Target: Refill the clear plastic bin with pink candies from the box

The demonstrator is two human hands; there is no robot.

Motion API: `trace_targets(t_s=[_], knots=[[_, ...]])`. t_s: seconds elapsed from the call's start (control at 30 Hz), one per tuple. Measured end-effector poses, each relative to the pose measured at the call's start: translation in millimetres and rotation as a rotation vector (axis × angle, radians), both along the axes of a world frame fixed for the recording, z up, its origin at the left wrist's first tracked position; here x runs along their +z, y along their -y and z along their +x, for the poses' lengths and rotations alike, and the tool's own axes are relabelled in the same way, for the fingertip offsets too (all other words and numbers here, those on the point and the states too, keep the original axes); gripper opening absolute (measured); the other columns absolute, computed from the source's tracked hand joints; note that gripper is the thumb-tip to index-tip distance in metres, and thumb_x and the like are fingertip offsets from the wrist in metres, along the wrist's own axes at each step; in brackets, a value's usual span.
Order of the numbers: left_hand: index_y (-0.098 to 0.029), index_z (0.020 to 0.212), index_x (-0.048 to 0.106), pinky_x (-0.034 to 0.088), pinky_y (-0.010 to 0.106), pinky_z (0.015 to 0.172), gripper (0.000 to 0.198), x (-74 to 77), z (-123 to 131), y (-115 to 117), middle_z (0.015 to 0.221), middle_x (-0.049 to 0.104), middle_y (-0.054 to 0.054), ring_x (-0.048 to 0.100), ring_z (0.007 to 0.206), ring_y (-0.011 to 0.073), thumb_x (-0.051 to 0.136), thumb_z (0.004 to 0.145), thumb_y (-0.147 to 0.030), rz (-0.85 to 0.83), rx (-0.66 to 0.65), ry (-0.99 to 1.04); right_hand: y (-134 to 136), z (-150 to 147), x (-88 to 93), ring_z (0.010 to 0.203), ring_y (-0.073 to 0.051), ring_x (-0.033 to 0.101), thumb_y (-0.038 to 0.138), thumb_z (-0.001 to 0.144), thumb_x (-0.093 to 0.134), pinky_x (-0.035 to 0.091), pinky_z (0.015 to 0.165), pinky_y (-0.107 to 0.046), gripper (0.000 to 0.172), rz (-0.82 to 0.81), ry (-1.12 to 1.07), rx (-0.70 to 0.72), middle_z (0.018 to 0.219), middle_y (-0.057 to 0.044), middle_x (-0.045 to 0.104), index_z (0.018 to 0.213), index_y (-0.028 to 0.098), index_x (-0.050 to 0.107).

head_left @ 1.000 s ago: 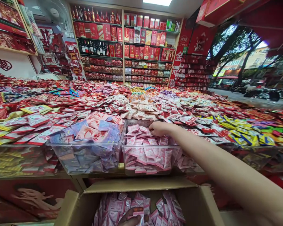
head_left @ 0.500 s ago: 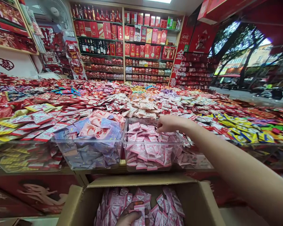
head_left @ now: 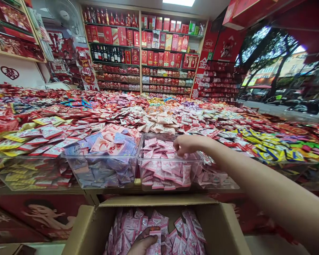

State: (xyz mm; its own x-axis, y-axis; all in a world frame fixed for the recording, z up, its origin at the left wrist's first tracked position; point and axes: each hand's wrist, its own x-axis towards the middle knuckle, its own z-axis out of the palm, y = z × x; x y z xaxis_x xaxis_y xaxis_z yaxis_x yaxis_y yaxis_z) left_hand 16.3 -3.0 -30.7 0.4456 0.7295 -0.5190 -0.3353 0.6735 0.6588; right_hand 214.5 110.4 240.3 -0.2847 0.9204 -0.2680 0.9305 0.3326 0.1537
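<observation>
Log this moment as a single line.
left hand: holding pink packet | right hand: over clear bin of pink packets, grip unclear | cardboard box: open, more packets inside

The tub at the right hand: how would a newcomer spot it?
Find the open cardboard box at the bottom. Just above it in view stands a clear tub, the right hand at its back right. Small pink packets set it apart from its left neighbour, a tub of larger, mostly lilac packets.

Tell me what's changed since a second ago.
The right hand has shifted slightly rightward over the clear plastic bin of small pink packets; whether it released anything is unclear. The left hand still holds a small pink packet inside the open brown cardboard box.
</observation>
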Motion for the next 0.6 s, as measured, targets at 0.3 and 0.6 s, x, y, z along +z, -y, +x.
trace_targets(t_s=[0.3, 0.6], knots=[[-0.015, 0.074, 0.056, 0.040, 0.029, 0.071, 0.022, -17.7, -3, -4, 0.067, 0.065, 0.004, 0.060, 0.066, 0.0186, 0.061, 0.053, -0.016, 0.019, -0.016, -0.029, -9, 1, -15.2, 0.066, -0.015, 0.055, 0.013, 0.062, 0.048, 0.035, 0.048, -0.021, 0.032, -0.042, -0.077, 0.030, 0.085, -0.006, 0.063, 0.091, 0.015, 0.061], [-0.016, 0.077, 0.055, 0.039, 0.027, 0.071, 0.019, -11.1, -5, -1, 0.072, 0.066, 0.004, 0.060, 0.069, 0.0176, 0.057, 0.058, -0.015, 0.044, -0.044, -0.056, -7, -3, -23.0, 0.072, -0.015, 0.055, 0.007, 0.065, 0.043, 0.037, 0.057, -0.022, 0.037, -0.105, -0.067, 0.107, 0.091, -0.007, 0.062, 0.097, 0.017, 0.059]])
